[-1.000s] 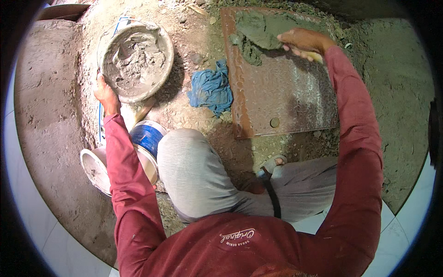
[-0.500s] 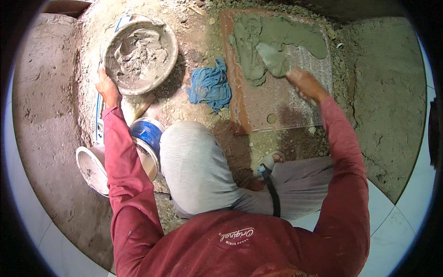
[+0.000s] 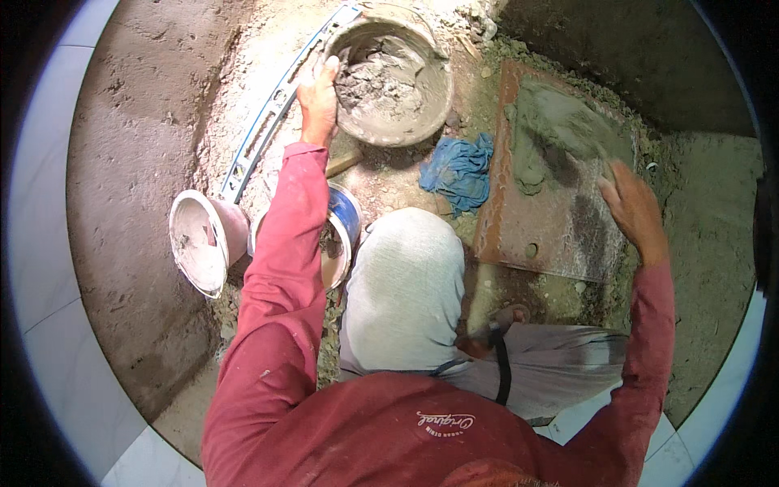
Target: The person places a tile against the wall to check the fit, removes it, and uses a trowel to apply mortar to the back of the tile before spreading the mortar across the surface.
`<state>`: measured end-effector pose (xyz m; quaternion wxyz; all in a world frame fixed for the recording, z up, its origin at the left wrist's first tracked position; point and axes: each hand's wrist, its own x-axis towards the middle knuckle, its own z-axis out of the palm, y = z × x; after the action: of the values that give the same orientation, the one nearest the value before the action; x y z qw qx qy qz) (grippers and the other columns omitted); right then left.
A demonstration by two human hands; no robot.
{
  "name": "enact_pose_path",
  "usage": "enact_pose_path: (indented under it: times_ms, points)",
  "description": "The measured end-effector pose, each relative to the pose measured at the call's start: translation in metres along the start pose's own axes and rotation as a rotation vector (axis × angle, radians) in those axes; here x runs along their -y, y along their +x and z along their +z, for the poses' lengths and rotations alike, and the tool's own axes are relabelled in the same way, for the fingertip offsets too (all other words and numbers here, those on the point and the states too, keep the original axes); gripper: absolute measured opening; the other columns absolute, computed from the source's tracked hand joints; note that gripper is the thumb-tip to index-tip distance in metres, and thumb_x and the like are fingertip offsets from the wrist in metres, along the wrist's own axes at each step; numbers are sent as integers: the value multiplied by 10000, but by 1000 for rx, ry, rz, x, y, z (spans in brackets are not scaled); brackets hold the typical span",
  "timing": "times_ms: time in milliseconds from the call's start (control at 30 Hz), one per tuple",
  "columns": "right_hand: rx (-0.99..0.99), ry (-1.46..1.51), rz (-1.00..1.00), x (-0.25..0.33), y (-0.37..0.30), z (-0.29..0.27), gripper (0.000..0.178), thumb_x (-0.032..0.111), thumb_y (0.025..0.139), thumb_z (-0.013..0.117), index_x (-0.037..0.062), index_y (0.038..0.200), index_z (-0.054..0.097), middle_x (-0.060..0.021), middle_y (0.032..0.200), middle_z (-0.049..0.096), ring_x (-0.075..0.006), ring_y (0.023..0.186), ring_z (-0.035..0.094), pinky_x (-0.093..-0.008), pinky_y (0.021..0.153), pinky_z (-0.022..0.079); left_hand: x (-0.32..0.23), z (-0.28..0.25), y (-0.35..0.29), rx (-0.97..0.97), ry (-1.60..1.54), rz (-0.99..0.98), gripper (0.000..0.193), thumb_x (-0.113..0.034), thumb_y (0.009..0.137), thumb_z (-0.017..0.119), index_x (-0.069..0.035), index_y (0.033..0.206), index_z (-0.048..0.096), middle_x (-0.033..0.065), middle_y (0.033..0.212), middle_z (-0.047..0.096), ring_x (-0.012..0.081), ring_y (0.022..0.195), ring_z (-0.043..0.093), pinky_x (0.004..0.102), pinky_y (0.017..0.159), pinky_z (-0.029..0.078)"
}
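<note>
My left hand (image 3: 318, 99) grips the left rim of a round bucket (image 3: 393, 140), its thumb over the edge. Wet grey mortar (image 3: 388, 77) lies in the bucket. On the right, my right hand (image 3: 635, 209) is closed around the handle of a trowel (image 3: 574, 128), whose blade is smeared by motion over the far part of a brown board (image 3: 560, 243). Grey-green mortar (image 3: 529, 172) is spread on that board beside the blade. A crumpled blue cloth (image 3: 459, 172) lies between bucket and board.
A blue-and-white spirit level (image 3: 280, 101) lies left of the mortar bucket. A tipped pinkish bucket (image 3: 231, 223) and a blue-and-white bucket (image 3: 345, 213) are by my left forearm. Rough cement ledges (image 3: 134, 219) flank the rubble floor; white tiles (image 3: 49, 243) lie beyond.
The view has shifted, so everything sits farther right. My right hand has moved the trowel toward the board's right side. My left hand stays on the bucket's rim.
</note>
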<state>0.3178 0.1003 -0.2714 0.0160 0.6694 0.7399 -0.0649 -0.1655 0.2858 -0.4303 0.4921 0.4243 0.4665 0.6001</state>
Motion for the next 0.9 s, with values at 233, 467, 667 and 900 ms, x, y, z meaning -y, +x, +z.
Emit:
enact_pose_path:
  times_ms: [233, 467, 667, 900]
  points:
    - [-343, -439, -377, 149, 200, 13, 60, 153, 824, 682, 131, 838, 736, -68, 782, 708, -217, 708, 710, -369, 621, 552, -31, 45, -19, -4, 460, 237, 485, -388, 1009, 553, 59, 1194, 589, 154, 1085, 661, 229, 1016, 585, 343, 947, 440]
    - [-209, -661, -549, 252, 197, 51, 74, 172, 923, 591, 113, 905, 631, 9, 830, 568, -115, 706, 587, -292, 611, 456, -27, 31, -21, -39, 379, 122, 522, -459, 1019, 501, 32, 1163, 601, 149, 1027, 653, 222, 954, 566, 351, 889, 445]
    - [-488, -511, -754, 171, 169, 36, 46, 210, 933, 589, 170, 939, 608, 38, 791, 531, -109, 683, 514, -295, 650, 414, -32, 34, -19, -51, 388, 187, 536, -470, 1018, 499, 46, 1133, 587, 140, 993, 649, 213, 915, 551, 347, 873, 450]
    - [-158, -532, -458, 173, 165, 82, 71, 138, 888, 597, 162, 843, 646, -11, 740, 633, -152, 692, 638, -329, 582, 484, -32, 50, -22, -9, 432, 188, 496, -431, 1021, 509, 32, 1178, 590, 166, 1032, 658, 246, 945, 582, 358, 896, 452]
